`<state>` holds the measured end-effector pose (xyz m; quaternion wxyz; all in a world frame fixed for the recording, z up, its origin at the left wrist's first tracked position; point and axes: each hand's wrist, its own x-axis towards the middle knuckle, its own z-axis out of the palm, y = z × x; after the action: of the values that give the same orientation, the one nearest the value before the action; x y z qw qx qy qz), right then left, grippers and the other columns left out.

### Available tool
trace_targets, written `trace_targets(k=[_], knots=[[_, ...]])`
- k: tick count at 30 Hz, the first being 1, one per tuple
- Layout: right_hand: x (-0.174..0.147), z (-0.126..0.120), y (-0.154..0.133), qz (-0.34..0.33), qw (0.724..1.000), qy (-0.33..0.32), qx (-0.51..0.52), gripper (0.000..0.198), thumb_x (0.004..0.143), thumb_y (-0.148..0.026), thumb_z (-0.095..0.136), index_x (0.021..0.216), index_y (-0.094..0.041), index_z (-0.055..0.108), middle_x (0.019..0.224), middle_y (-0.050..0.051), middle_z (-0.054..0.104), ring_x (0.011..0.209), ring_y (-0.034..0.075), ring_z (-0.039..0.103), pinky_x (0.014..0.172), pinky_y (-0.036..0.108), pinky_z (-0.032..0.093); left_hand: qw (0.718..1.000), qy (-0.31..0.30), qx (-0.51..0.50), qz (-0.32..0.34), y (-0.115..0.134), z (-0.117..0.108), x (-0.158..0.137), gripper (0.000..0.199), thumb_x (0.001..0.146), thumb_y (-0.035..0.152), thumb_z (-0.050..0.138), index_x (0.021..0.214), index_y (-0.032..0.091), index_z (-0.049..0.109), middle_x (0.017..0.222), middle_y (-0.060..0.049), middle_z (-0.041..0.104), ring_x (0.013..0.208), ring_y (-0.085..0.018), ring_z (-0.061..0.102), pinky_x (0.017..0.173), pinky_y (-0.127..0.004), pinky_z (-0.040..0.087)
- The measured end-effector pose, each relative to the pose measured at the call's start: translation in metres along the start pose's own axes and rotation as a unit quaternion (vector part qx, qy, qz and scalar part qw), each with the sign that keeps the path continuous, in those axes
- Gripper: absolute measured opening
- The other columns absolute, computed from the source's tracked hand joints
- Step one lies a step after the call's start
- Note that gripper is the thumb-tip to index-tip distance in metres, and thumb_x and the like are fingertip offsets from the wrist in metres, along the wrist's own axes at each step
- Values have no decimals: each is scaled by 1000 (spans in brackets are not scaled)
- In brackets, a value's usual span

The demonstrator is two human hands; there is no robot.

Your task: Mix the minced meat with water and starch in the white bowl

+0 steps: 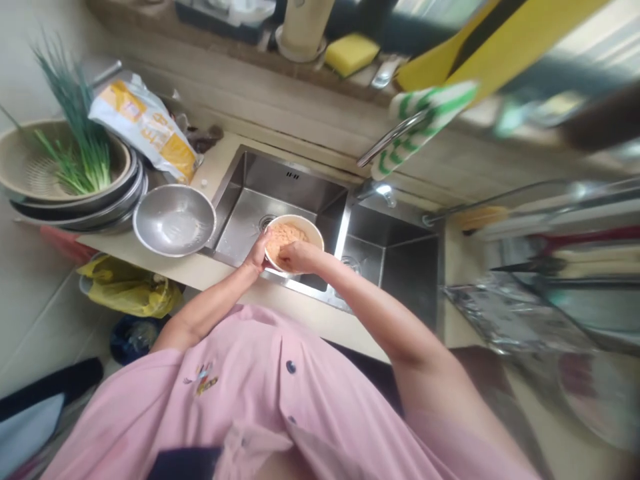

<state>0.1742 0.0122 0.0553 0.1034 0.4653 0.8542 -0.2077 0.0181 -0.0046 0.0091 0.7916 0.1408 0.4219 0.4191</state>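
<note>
Left hand [257, 255] cupped round side of bowl [306, 230], holding it over sink [250, 193]. Right hand [296, 255] curled on near rim, gripping. Orange-pink bits inside bowl. Steel bowl [174, 220] sits on table [200, 270], left of sink.

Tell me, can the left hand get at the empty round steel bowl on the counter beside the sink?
Probably yes: the empty round steel bowl sits uncovered beside the left hand, but that hand now grips the cream bowl.
</note>
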Motion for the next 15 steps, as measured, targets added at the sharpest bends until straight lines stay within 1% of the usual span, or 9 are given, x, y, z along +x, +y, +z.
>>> trace_targets(k=[1,3,4,5,7,9,12,13,15], knots=[[0,-1,-2,18,999,-30,-2,31,102,-12,60,109,-22,89,108,8,86,95,23,78,89,31,59,1000,-5,6,1,-2,-2,4,43,107,47,68,129,11,72,114,-15,82,109,-31,80,100,-40,65],[1,-6,-7,85,993,-81,-21,41,107,-13,53,131,-18,85,127,14,83,115,29,78,101,36,58,1000,-9,17,10,-5,-5,11,32,109,38,66,126,12,71,110,-14,82,102,-29,80,99,-41,64],[2,-8,-10,114,988,-98,-23,42,107,-14,53,136,-15,83,132,17,82,120,31,77,104,37,57,1000,-8,19,15,-5,-7,14,27,109,34,65,124,12,70,110,-13,82,101,-28,80,99,-40,63],[2,-10,-13,133,983,-123,-20,42,107,-15,55,138,-14,83,135,18,81,121,32,77,106,37,57,1000,-8,18,15,-6,-9,17,24,110,32,64,123,12,69,110,-14,81,100,-28,80,100,-41,63],[3,-11,-19,129,977,-170,5,41,105,-16,58,137,-16,84,136,15,81,120,30,77,108,34,56,1000,-10,15,4,-7,-12,21,23,112,31,60,122,12,69,111,-15,81,101,-28,79,100,-41,62],[5,-11,-24,113,980,-164,26,43,107,-15,54,138,-18,84,139,12,80,122,29,76,109,33,56,1000,-17,10,-11,-7,-15,23,26,113,31,58,122,10,69,112,-16,81,101,-27,79,102,-41,61],[6,-14,-27,173,975,-138,9,45,112,-18,48,144,-16,80,142,16,78,128,31,73,108,35,55,999,-28,2,-23,-7,-18,24,30,111,35,62,126,10,70,114,-15,81,101,-28,79,105,-45,60],[5,-15,-28,187,971,-147,3,43,113,-20,49,142,-15,80,139,17,79,127,31,74,107,33,55,999,-35,0,-23,-7,-19,25,32,110,36,65,127,10,70,115,-16,81,102,-29,79,106,-46,60],[5,-19,-28,173,969,-176,12,38,111,-20,54,135,-16,83,129,15,82,120,28,76,104,30,54,999,-48,3,-24,-7,-19,25,35,109,38,67,129,9,70,113,-16,82,103,-29,80,107,-46,60]])
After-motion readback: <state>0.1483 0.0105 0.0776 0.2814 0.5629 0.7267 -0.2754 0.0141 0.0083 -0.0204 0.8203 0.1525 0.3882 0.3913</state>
